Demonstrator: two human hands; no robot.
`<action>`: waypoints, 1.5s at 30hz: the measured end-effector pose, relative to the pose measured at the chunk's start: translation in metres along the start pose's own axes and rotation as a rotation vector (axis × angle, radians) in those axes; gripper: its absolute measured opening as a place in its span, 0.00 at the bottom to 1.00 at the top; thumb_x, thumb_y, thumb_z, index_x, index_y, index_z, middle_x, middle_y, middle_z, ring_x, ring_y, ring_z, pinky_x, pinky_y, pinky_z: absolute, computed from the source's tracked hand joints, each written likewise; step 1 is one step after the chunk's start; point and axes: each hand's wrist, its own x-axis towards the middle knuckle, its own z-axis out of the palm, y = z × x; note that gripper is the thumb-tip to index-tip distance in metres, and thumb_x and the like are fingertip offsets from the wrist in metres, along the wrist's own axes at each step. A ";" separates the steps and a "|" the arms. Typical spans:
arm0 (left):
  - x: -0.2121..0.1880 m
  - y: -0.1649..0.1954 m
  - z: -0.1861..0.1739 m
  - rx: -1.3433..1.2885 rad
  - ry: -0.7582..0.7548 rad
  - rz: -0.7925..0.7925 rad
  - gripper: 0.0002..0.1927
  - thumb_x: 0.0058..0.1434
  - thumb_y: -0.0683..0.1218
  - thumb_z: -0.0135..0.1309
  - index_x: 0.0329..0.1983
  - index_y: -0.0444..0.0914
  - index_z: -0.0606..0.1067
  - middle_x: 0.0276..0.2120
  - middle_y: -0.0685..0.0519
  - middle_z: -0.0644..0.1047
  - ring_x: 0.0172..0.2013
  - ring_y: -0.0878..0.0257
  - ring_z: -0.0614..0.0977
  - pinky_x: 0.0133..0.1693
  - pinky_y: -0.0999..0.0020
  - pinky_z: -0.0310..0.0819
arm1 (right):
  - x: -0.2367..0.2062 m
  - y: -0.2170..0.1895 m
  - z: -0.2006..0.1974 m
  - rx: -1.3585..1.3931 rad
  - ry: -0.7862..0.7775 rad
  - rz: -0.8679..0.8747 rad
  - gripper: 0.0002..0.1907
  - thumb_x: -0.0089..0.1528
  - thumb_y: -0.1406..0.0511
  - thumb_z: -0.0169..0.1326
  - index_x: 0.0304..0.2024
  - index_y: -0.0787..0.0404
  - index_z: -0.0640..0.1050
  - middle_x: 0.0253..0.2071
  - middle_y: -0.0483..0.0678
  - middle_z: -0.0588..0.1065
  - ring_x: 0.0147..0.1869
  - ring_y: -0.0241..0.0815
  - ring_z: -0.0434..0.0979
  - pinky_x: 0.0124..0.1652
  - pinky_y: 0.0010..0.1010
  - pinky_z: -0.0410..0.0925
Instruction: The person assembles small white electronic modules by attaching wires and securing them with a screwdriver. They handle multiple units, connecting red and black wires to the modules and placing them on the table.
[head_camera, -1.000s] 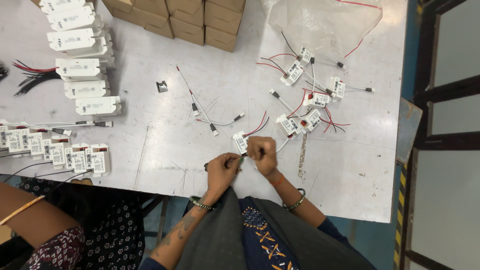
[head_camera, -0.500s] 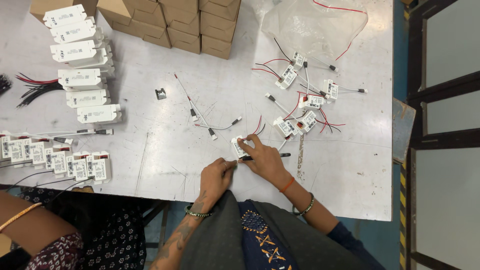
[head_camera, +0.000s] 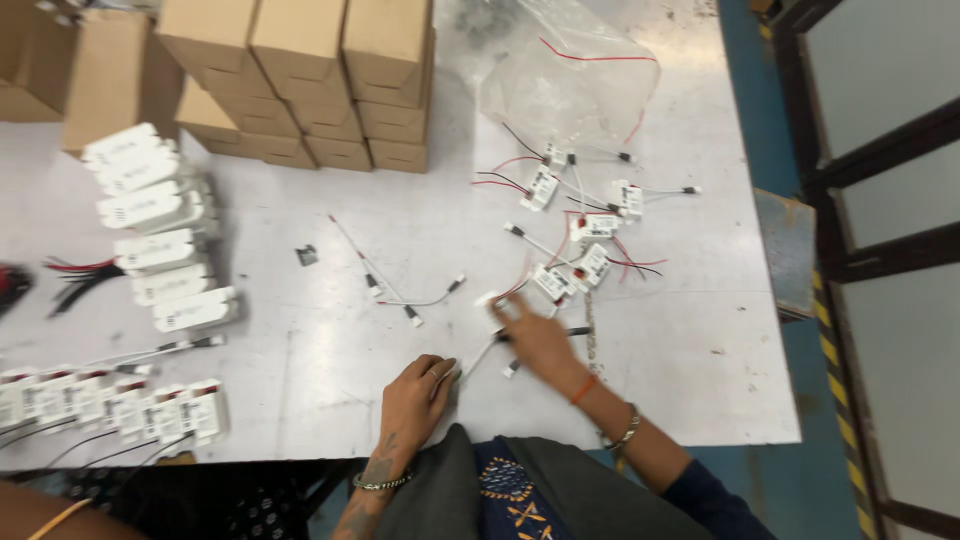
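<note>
Two hands, now parted on the grey table.

My right hand has moved out, fingers spread over a small white wired module, touching it, not gripping. My left hand stays back, loosely curled at its white lead; whether it pinches it, I cannot tell.

A pale grey, scuffed work surface fills most of the view under even indoor light. To its right runs a blue floor edged with a yellow-and-black hazard stripe, beside a dark metal frame holding light panels.
</note>
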 end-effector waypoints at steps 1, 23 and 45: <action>-0.001 0.001 -0.004 -0.005 0.028 -0.076 0.10 0.60 0.44 0.58 0.44 0.41 0.82 0.41 0.53 0.81 0.32 0.54 0.83 0.35 0.61 0.77 | 0.003 0.015 -0.004 -0.042 0.029 0.041 0.34 0.55 0.69 0.59 0.65 0.48 0.70 0.63 0.56 0.67 0.33 0.51 0.82 0.25 0.40 0.73; 0.084 -0.052 -0.011 -0.483 0.311 -0.843 0.19 0.60 0.52 0.59 0.23 0.32 0.83 0.17 0.52 0.81 0.17 0.66 0.82 0.31 0.71 0.78 | 0.009 0.052 -0.001 0.108 0.270 -0.057 0.29 0.53 0.73 0.58 0.56 0.42 0.80 0.49 0.44 0.74 0.30 0.45 0.80 0.29 0.36 0.73; 0.053 0.046 -0.003 -0.567 0.534 -0.201 0.09 0.60 0.42 0.61 0.41 0.32 0.82 0.31 0.49 0.86 0.31 0.66 0.87 0.35 0.74 0.81 | 0.014 -0.057 -0.100 0.896 0.353 -0.128 0.12 0.59 0.69 0.64 0.46 0.57 0.85 0.34 0.42 0.78 0.21 0.27 0.61 0.21 0.21 0.56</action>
